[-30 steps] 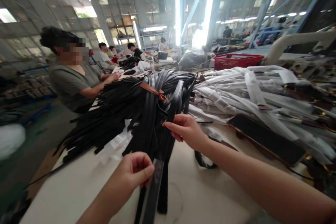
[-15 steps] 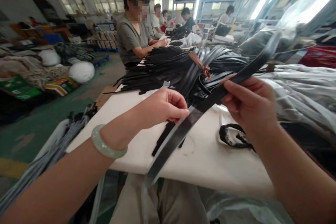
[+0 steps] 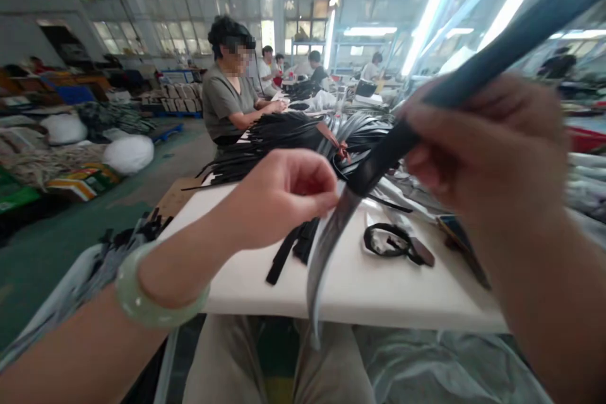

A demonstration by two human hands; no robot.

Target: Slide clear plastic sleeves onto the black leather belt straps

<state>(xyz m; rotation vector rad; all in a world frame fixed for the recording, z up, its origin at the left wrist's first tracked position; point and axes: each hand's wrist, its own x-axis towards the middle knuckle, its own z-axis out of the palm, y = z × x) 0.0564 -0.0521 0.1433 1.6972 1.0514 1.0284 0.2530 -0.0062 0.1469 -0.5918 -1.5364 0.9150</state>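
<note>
My right hand (image 3: 497,145) is closed around a long black strap (image 3: 381,161), which slants from the upper right down toward the table's near edge. The strap's lower stretch looks greyish and shiny, like a clear plastic sleeve (image 3: 329,237), and its end curves down over the table edge. Thumb and fingers of my left hand (image 3: 288,202) are pinched together at the border between black strap and sleeve. A tied bundle of black straps (image 3: 288,132) lies on the white table (image 3: 379,297) behind my hands.
To the right on the table lies a coiled black band (image 3: 388,241). Several loose strap ends (image 3: 281,259) stick out under my left hand. A co-worker (image 3: 230,88) stands at the far left side. More straps (image 3: 104,265) hang beside the table's left edge.
My right hand has come closer and higher with the strap, drawing it up to the right. My left hand keeps its pinch at the sleeve. The view has tilted up.
</note>
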